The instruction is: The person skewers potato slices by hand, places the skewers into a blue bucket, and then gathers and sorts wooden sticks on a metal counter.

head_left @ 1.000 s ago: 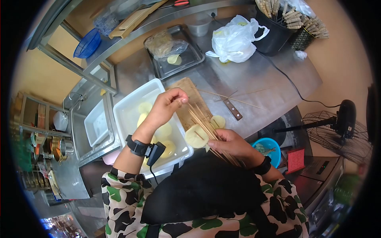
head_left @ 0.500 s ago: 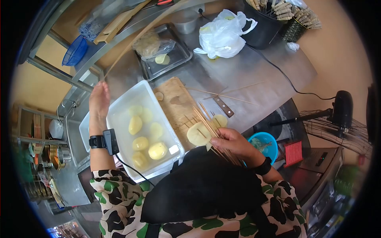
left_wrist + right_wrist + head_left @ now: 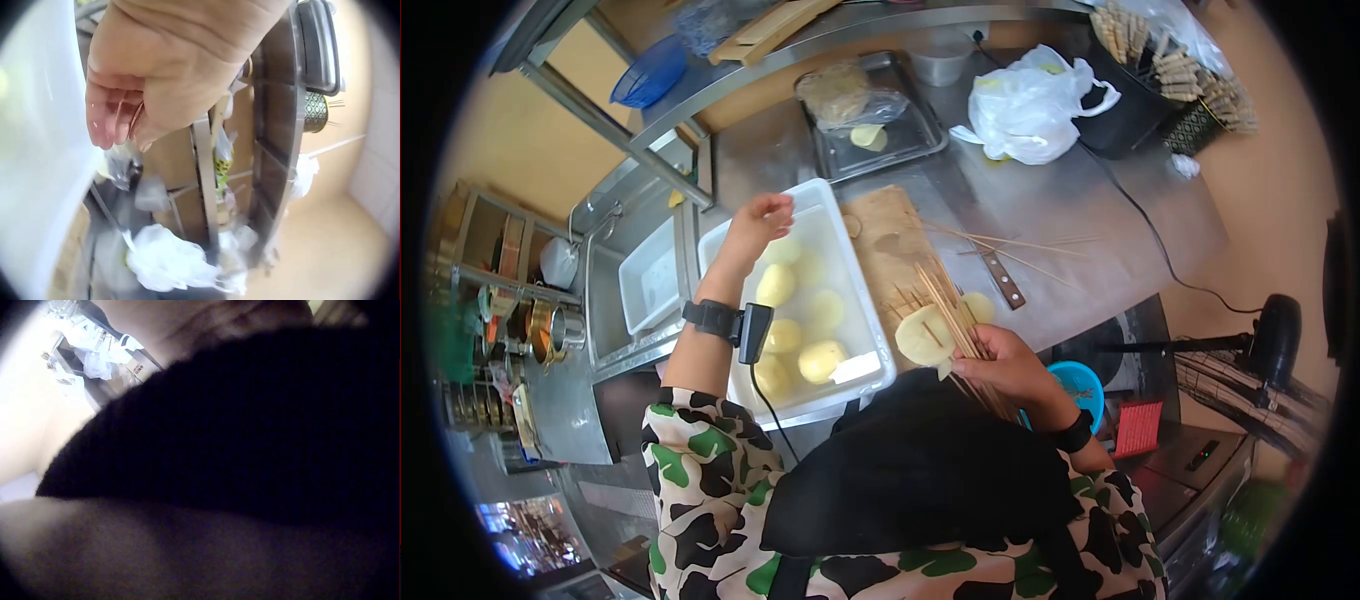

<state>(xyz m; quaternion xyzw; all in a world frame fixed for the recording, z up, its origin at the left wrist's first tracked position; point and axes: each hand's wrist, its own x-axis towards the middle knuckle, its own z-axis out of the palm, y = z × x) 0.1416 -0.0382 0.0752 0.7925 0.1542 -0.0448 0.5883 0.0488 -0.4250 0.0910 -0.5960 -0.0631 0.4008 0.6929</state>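
My right hand (image 3: 1005,365) grips a bundle of thin bamboo skewers (image 3: 945,300), their tips fanned over the wooden cutting board (image 3: 890,230). A round potato slice (image 3: 920,345) with a skewer through it is beside the thumb, and another slice (image 3: 978,307) shows behind the bundle. My left hand (image 3: 760,225) is raised over the far part of a white plastic tub (image 3: 865,330), where peeled potatoes (image 3: 777,285) and slices lie in water. In the left wrist view the left hand's fingers (image 3: 109,122) curl loosely, with nothing visible in them. Dark cloth mostly fills the right wrist view.
A knife (image 3: 1003,280) and loose skewers (image 3: 1040,245) lie on the steel table (image 3: 1140,220). Behind are a black tray (image 3: 820,150), a white plastic bag (image 3: 1025,110) and a black bucket (image 3: 1120,130). A fan (image 3: 1270,350) and blue basin (image 3: 1082,385) are at right.
My left hand went from the skewer tips out to the left with a long stick, then came back over the tub without the stick showing. The right hand keeps its grip.
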